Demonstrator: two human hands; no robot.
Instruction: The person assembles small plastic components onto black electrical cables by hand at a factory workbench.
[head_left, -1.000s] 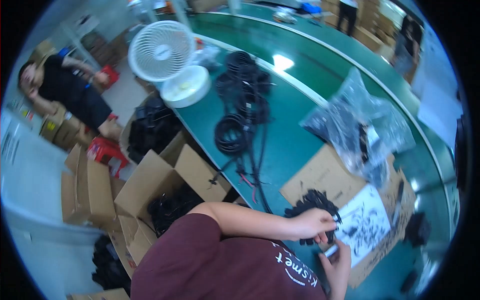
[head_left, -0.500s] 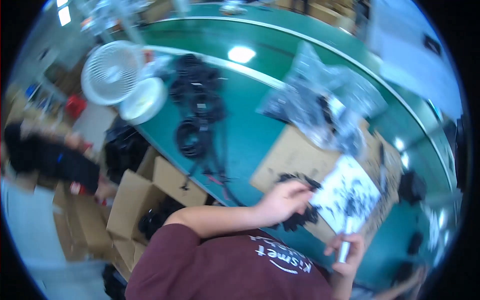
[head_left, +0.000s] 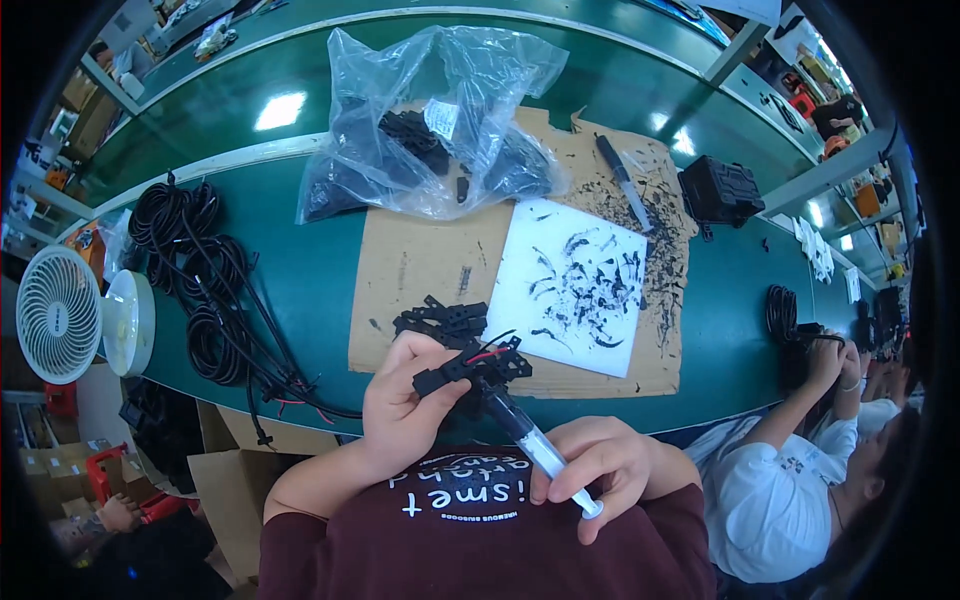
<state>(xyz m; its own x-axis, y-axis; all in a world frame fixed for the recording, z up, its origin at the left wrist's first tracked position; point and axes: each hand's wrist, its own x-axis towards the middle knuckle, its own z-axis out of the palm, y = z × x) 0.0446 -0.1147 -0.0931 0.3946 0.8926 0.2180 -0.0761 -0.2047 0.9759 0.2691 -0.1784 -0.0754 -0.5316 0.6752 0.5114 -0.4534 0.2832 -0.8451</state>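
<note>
My left hand [head_left: 402, 402] grips a small black plastic part [head_left: 507, 362] from which a short red wire and a black wire stick out. My right hand [head_left: 612, 462] is wrapped round a syringe [head_left: 541, 452] with dark contents at its front end, thumb near the plunger. The syringe slants up to the left, its tip at the underside of the part; whether they touch is hidden. Just behind my left hand, a pile of similar black parts [head_left: 440, 318] lies on the cardboard sheet [head_left: 400, 255]. A white board [head_left: 520, 245] smeared with black paste lies beside it.
A clear plastic bag [head_left: 350, 110] of black parts sits at the back. A second syringe [head_left: 625, 185] and a black box [head_left: 722, 190] are to the right. Coiled black cables [head_left: 215, 345] and a white fan [head_left: 60, 315] stand left. A co-worker [head_left: 780, 480] sits at right.
The view has swung to the right and become sharp. My left hand has come away from the pile with a black part, and the syringe has moved off the white board to that part.
</note>
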